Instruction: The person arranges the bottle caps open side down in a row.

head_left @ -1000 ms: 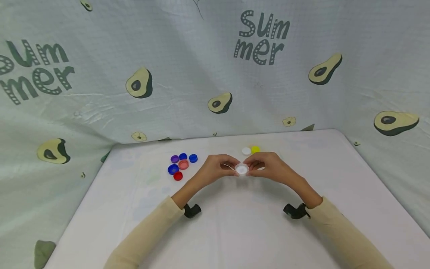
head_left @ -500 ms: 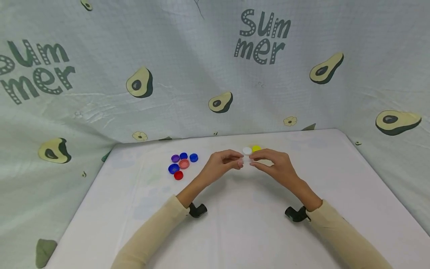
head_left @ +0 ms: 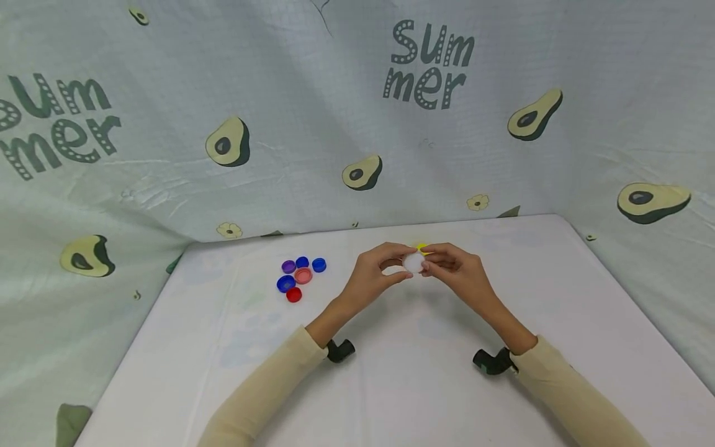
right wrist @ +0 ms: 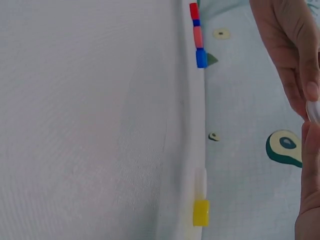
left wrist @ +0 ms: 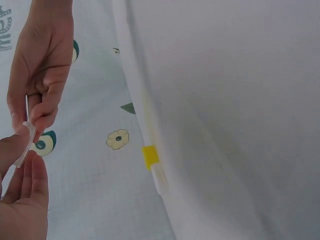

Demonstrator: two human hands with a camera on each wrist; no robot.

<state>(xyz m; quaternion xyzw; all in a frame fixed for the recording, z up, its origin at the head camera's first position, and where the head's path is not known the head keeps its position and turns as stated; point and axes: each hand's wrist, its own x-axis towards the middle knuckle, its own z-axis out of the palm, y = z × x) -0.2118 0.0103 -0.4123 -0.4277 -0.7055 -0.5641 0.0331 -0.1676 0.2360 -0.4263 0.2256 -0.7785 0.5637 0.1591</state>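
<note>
Both hands meet over the far part of the table, with a white round cap (head_left: 414, 262) between their fingertips. My left hand (head_left: 373, 276) pinches it from the left side. From the right side my right hand (head_left: 461, 269) pinches it with thumb and fingers. In the left wrist view the white cap (left wrist: 25, 144) shows edge-on, raised above the table, and a thin white edge stands by the right hand's fingers. A yellow cap (head_left: 421, 247) lies just behind the hands. Beside it is another white cap (right wrist: 200, 183), hidden by the hands in the head view.
Left of the hands lies a group of caps: a purple cap (head_left: 288, 266), several blue ones including a larger blue cap (head_left: 286, 284), a coral cap (head_left: 303, 275) and a red cap (head_left: 293, 294). A printed cloth (head_left: 301, 136) hangs behind the white table (head_left: 402, 385).
Both hands have moved slightly away from the body and to the right with the white cap. Its hollow side showed earlier; now a plain white face shows.
</note>
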